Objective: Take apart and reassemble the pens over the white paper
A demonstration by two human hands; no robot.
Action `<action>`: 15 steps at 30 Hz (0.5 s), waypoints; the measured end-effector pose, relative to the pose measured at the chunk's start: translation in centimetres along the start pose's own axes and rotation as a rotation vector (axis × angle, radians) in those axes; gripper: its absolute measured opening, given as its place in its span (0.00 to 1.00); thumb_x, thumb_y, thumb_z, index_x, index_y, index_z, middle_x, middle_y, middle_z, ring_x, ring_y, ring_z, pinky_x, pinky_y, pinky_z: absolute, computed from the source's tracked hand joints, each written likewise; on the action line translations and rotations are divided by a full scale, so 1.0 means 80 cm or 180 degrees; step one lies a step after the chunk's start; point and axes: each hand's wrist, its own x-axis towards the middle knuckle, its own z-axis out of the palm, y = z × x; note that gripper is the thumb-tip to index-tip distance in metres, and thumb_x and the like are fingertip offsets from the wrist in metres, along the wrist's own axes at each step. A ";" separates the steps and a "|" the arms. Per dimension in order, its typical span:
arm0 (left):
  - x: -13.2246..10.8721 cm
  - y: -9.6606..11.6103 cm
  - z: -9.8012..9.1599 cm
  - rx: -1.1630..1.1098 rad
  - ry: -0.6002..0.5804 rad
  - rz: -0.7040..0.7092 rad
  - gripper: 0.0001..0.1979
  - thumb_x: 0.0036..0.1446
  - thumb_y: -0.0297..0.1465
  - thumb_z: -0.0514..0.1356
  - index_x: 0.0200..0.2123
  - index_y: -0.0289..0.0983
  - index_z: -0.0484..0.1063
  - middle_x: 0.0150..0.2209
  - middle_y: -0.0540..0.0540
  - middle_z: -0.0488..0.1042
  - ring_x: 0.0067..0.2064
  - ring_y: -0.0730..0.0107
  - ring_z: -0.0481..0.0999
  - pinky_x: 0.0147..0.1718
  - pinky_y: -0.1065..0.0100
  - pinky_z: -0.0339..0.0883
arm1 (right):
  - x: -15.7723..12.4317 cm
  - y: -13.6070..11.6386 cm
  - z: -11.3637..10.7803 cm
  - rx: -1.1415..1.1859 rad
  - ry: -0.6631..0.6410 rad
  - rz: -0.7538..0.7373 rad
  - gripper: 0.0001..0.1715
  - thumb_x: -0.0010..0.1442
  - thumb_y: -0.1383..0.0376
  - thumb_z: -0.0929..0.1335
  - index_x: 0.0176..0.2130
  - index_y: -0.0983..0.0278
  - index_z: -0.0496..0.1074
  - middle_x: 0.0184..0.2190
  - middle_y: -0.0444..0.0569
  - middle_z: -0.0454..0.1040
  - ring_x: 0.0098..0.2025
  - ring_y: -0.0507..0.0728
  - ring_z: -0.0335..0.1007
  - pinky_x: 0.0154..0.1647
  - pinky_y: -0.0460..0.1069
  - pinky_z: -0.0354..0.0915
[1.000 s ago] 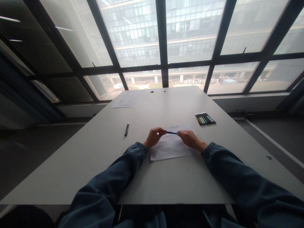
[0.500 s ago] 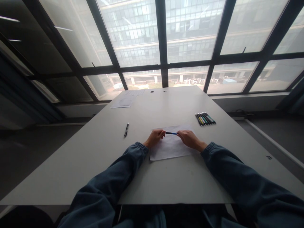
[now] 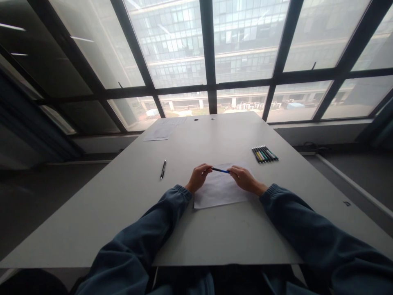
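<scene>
Presently, a slender blue-and-black pen (image 3: pixel 221 170) is suspended between both hands, over the far part of a thin, rectangular white paper sheet (image 3: pixel 221 196) on the broad, pale grey worktop (image 3: pixel 123 223). Fingers of the left hand (image 3: pixel 200 177) are pinched together on the black end; fingers of the right hand (image 3: pixel 244 178) are closed around the blue end. Neither grip shows a clear gap, though the exact fingertip contact is too small to resolve. Possible faults, by judgement: uneven pull or twist between the two grips could make one end slip and the pen drop onto the paper; if the barrel is made of joined parts, a sudden release could scatter small pieces; sideways bending could strain the middle, since only the ends are supported. A low wrist could also drag the loose sheet askew. Orientation: long axis runs crosswise, hand to hand, black end to the left and blue end to the right, the right end slightly nearer the wearer. Which end carries the tip cannot be told; the fingers cover both. For reference, a slim black pen (image 3: pixel 163 169) lies apart on the left, pointing roughly away from the wearer.
</scene>
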 end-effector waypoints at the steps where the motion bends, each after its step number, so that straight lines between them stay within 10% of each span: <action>1: 0.000 -0.001 0.000 0.0001 0.0041 -0.0016 0.13 0.66 0.37 0.57 0.40 0.36 0.78 0.34 0.45 0.77 0.34 0.70 0.73 0.35 0.70 0.66 | 0.001 0.001 0.000 0.0022 0.0034 -0.0014 0.15 0.70 0.65 0.60 0.47 0.63 0.74 0.39 0.51 0.76 0.40 0.55 0.72 0.43 0.47 0.64; 15: -0.002 -0.009 0.003 0.0046 0.0013 -0.0674 0.12 0.62 0.31 0.55 0.45 0.36 0.76 0.29 0.49 0.78 0.29 0.73 0.74 0.32 0.72 0.66 | -0.004 0.082 -0.058 -0.1581 0.0626 0.2048 0.16 0.64 0.64 0.66 0.51 0.64 0.72 0.44 0.54 0.77 0.47 0.60 0.72 0.43 0.49 0.64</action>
